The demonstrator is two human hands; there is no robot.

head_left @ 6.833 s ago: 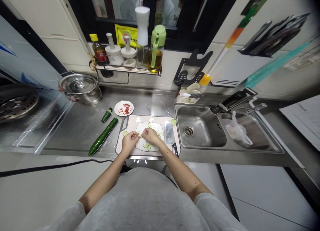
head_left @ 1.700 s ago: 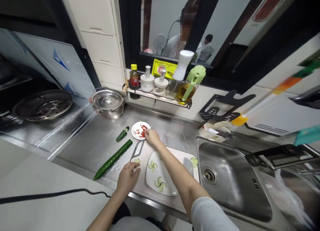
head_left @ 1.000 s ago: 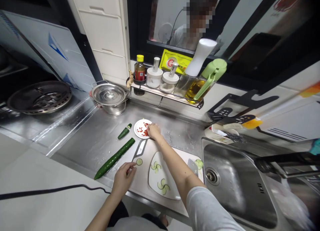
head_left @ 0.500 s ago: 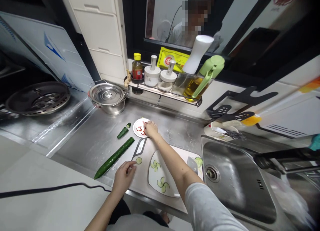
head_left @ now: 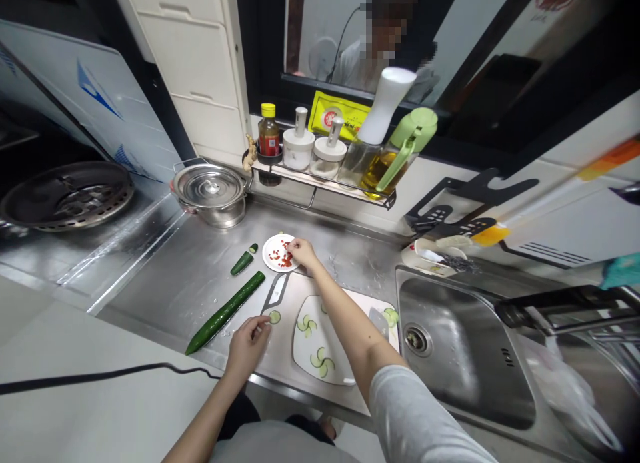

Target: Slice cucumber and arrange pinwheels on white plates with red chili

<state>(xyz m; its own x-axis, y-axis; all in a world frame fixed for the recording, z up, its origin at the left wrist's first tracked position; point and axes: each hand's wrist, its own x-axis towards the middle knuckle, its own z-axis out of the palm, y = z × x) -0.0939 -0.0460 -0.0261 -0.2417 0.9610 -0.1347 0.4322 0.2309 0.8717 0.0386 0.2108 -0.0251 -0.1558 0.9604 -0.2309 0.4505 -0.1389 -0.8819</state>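
Observation:
My right hand [head_left: 301, 249] reaches over the rim of a small white plate [head_left: 269, 244] with chopped red pieces [head_left: 280, 255], its fingers pinched together at them. What lies between those fingertips is hidden. Loosely curled, my left hand [head_left: 249, 343] has its fingertips beside a cucumber slice [head_left: 275, 317] on the cutting board [head_left: 280, 356]. A larger white plate [head_left: 310, 346] on the board carries thin green slices set as pinwheels [head_left: 321, 362]. A knife [head_left: 277, 288] shows its handle below the small plate. The long cucumber [head_left: 225, 314] lies left of the board.
Cut cucumber pieces [head_left: 243, 263] lie left of the small plate. A lidded steel pot [head_left: 213, 193] stands behind. A rack [head_left: 320, 186] with seasoning jars and bottles runs along the wall. On the right is the sink [head_left: 465, 363]; cucumber slices [head_left: 391, 316] lie near its edge.
The whole view has shifted slightly. My right hand has drawn back a little toward the plate's right side, uncovering more red pieces. My left hand stays by the cucumber slice.

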